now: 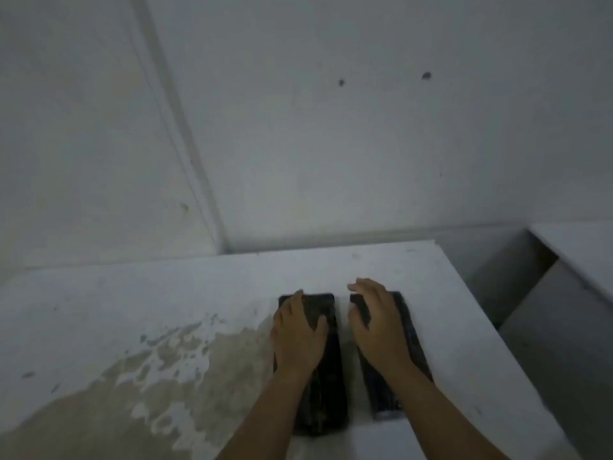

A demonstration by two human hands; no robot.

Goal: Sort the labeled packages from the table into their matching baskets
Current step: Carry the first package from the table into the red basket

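Observation:
Two long black packages lie side by side on a white table (166,310). My left hand (298,336) rests on top of the left package (326,393), fingers spread over its far end. My right hand (378,327) covers the far end of the right package (381,396), fingers curled around its edges. No labels can be read on either package. No baskets are in view.
The tabletop has a large worn, brownish patch (159,376) at the front left. White walls meet in a corner behind the table. To the right of the table a gap drops to a grey floor (547,327), with another white surface (580,247) beyond.

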